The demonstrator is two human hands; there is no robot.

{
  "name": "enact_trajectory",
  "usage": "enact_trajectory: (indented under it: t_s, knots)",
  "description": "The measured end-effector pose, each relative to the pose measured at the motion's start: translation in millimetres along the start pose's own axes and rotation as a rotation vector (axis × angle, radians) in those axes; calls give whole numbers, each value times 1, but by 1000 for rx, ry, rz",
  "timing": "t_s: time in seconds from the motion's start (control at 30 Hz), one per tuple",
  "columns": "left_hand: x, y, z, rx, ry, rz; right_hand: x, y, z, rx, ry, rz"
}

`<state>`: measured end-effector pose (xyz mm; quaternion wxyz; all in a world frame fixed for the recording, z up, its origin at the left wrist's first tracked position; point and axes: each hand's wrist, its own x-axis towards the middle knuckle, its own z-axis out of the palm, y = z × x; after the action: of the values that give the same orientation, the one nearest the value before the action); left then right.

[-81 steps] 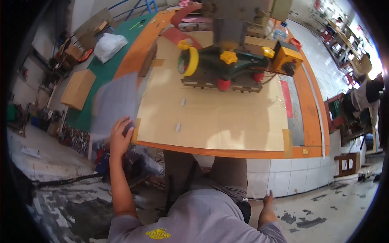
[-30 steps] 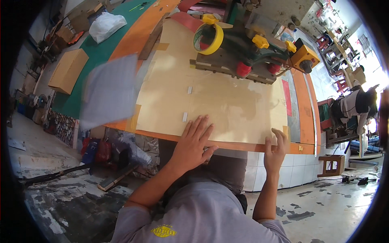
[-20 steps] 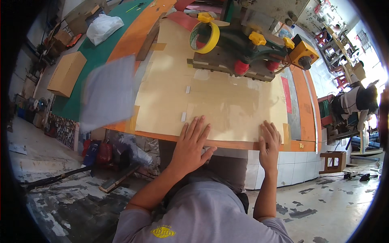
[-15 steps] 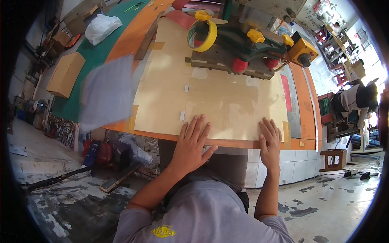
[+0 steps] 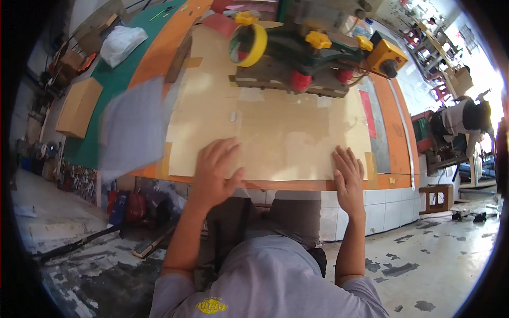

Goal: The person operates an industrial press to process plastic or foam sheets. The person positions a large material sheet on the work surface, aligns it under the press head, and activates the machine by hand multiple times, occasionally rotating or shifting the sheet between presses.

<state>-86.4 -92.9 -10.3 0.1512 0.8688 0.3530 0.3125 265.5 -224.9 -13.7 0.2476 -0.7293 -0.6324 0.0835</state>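
A large cream-coloured board point(image 5: 281, 164) lies on the orange-edged table, held down with brown tape at its sides. Over its front left edge is my left hand point(image 5: 214, 169), slightly blurred, fingers stretched and thumb apart, holding nothing visible. My right hand point(image 5: 349, 177) rests with fingers extended on the board's front right corner. A small white strip point(image 5: 233, 116) sits on the board beyond my left hand. To the left lies a stack of translucent sheets point(image 5: 131, 127), partly overhanging the table's front edge. At the board's far side stands a machine's metal press head point(image 5: 291, 82).
A yellow tape roll point(image 5: 257, 46) hangs by the machine's yellow knobs point(image 5: 318, 40). A yellow control box point(image 5: 386, 58) juts out right. On the green mat point(image 5: 79, 151) are a cardboard box point(image 5: 79, 107) and a white plastic bag point(image 5: 123, 45). A wooden stool point(image 5: 436, 198) stands right.
My left hand has shifted left along the board's front edge, now covering the place of the nearer white strip. My right hand stays at its corner. The whole view has shifted slightly.
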Motion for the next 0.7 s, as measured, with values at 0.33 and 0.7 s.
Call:
enact_trajectory:
  t_s: [0.33,0.7]
  knots:
    - [8,-24,5,75,-147,-18,12,0,-1,-12,21,-43]
    - [12,-17,4,118,-125,-65,16,-1,-6,-29,50,-57]
